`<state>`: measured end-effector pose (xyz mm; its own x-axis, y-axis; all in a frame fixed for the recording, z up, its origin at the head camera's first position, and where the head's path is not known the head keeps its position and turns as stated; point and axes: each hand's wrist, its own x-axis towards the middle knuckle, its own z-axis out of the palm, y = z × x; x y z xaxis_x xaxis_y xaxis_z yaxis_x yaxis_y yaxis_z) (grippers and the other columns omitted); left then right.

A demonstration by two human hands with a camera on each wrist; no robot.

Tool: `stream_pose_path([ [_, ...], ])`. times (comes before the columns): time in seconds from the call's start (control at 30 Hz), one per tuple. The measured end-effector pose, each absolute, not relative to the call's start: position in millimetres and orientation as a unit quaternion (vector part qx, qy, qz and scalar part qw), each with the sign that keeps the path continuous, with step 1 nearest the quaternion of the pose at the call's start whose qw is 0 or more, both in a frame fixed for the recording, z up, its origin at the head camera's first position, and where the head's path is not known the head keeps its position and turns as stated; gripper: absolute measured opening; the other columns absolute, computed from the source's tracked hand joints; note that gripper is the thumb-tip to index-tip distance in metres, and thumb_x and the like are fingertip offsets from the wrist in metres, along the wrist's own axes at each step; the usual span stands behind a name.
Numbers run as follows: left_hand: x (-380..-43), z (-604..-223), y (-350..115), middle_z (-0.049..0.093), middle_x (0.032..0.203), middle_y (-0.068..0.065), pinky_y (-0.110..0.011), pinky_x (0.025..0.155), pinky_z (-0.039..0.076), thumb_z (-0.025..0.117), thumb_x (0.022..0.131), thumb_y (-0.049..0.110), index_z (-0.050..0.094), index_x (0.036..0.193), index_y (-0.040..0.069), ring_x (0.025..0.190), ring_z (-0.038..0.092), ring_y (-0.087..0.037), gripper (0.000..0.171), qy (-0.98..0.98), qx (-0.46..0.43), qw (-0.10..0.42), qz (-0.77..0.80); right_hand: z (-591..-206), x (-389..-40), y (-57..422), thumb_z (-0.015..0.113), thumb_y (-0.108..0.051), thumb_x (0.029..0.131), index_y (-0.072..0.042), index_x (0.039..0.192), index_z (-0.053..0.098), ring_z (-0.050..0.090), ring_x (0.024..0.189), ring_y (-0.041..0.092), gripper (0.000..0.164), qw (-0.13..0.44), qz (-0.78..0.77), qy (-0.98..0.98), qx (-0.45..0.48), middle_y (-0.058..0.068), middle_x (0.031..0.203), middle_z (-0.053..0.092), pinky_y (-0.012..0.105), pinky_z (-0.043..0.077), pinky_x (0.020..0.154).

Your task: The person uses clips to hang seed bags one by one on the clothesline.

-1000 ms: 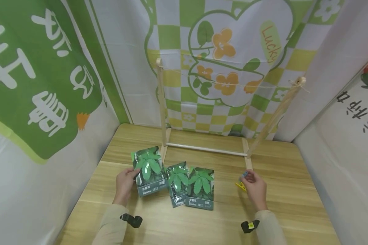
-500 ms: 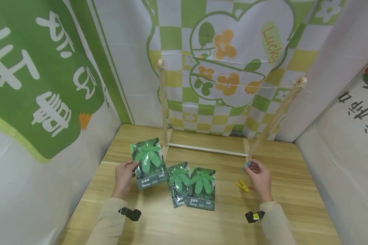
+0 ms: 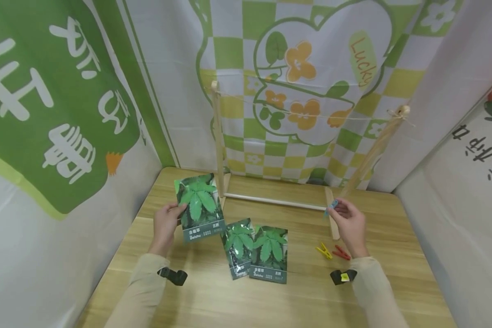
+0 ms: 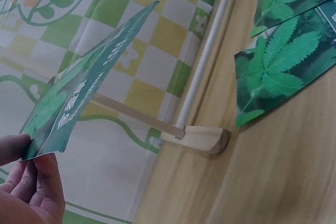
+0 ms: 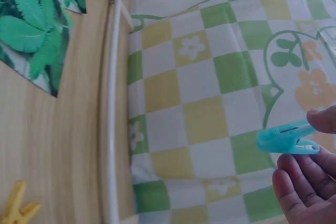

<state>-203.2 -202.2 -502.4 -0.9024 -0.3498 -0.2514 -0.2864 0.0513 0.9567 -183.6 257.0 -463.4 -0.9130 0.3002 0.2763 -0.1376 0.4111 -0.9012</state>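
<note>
My left hand (image 3: 166, 227) pinches a green seed packet (image 3: 199, 207) by its left edge, thumb on the leaf picture; the left wrist view shows the packet tilted and lifted off the table. Two more seed packets (image 3: 268, 255) lie on the table, one partly over the other. In my right hand (image 3: 350, 225) a blue clothespin (image 5: 289, 137) is pinched between thumb and fingers, held up near the rack's right foot. A yellow clothespin (image 3: 324, 250) and a red clothespin (image 3: 341, 252) lie on the table below that hand.
A wooden rack stands at the back of the table, with a left post (image 3: 218, 141), a right post (image 3: 373, 152) and a pale bottom bar (image 3: 275, 201). A thin string (image 3: 303, 114) spans the post tops. Printed cloth (image 3: 266, 150) hangs behind it.
Both hands have risen and moved toward the rack, the left with the packet, the right with the blue clothespin. The red clothespin, hidden earlier behind the right hand, now shows.
</note>
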Motion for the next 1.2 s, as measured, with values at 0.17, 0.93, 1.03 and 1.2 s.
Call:
stream_pose_path([
  [0.17, -208, -492, -201, 0.066, 0.092, 0.005, -0.02, 0.071, 0.056, 0.064, 0.095, 0.028, 0.056, 0.126, -0.003, 0.071, 0.063, -0.002, 0.044, -0.729, 0.212, 0.034, -0.65, -452, -189, 255, 0.071, -0.003, 0.086, 0.008, 0.114, 0.064, 0.058, 0.079, -0.007, 0.03, 0.214, 0.553, -0.804, -0.032, 0.011, 0.097, 0.066, 0.005, 0.049, 0.073],
  [0.93, -226, -448, -190, 0.064, 0.099, 0.004, -0.015, 0.074, 0.053, 0.066, 0.094, 0.028, 0.053, 0.132, 0.0, 0.079, 0.061, 0.0, 0.049, -0.731, 0.186, 0.071, -0.652, -397, -211, 253, 0.071, -0.002, 0.086, 0.006, 0.114, 0.065, 0.06, 0.08, -0.004, 0.03, 0.219, 0.553, -0.803, 0.034, -0.008, 0.09, 0.063, 0.007, 0.051, 0.073],
  [1.03, -227, -443, -187, 0.065, 0.112, -0.006, -0.014, 0.075, 0.052, 0.066, 0.094, 0.029, 0.054, 0.131, 0.001, 0.084, 0.06, -0.001, 0.048, -0.742, 0.177, 0.078, -0.642, -389, -214, 251, 0.071, 0.001, 0.085, 0.008, 0.112, 0.064, 0.061, 0.08, -0.004, 0.029, 0.224, 0.559, -0.797, 0.048, -0.015, 0.087, 0.062, 0.007, 0.052, 0.073],
  [1.2, -230, -436, -184, 0.063, 0.119, -0.011, -0.014, 0.075, 0.052, 0.066, 0.094, 0.029, 0.054, 0.131, 0.001, 0.087, 0.059, -0.002, 0.049, -0.742, 0.169, 0.081, -0.643, -379, -218, 248, 0.071, 0.002, 0.084, 0.01, 0.111, 0.062, 0.061, 0.079, -0.002, 0.03, 0.228, 0.567, -0.789, 0.06, -0.016, 0.086, 0.063, 0.008, 0.052, 0.071],
])
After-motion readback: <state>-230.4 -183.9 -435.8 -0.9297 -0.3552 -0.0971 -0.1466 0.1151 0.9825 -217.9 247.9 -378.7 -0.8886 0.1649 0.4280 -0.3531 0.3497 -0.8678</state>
